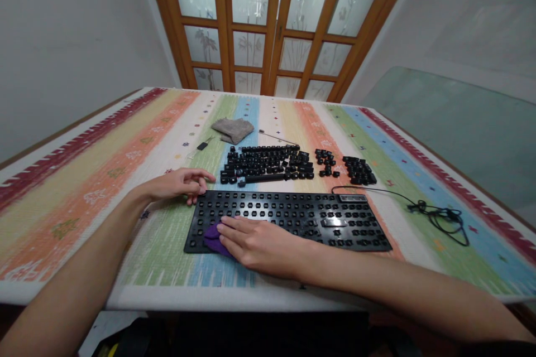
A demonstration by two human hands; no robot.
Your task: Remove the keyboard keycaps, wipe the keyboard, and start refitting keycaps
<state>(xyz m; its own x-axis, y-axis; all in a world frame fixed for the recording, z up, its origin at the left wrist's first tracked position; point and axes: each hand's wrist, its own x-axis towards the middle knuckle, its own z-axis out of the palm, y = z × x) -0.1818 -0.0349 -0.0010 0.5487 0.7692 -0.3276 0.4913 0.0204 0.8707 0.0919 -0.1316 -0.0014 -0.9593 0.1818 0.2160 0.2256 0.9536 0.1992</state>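
Observation:
A black keyboard (301, 220) with its keycaps off lies in front of me, the bare switches showing. My right hand (257, 242) presses a bunched purple cloth (213, 239) onto the keyboard's lower left part, fingers laid over the cloth. At the upper left corner, my left hand (189, 183) touches the keyboard's edge with loosely bent fingers, the index finger reaching out past the corner. Behind the keyboard, the removed black keycaps (268, 162) sit in rows and groups, with a separate number-pad cluster (359, 170) on the right.
A grey cloth (233, 129) lies behind the keycaps. Near it are a thin stick-like brush (278, 138) and a small black-handled tool with wires (202, 146). The keyboard's cable (444, 217) is coiled at right. All rest on a striped tablecloth (159, 268); wooden glazed doors (268, 28) stand beyond.

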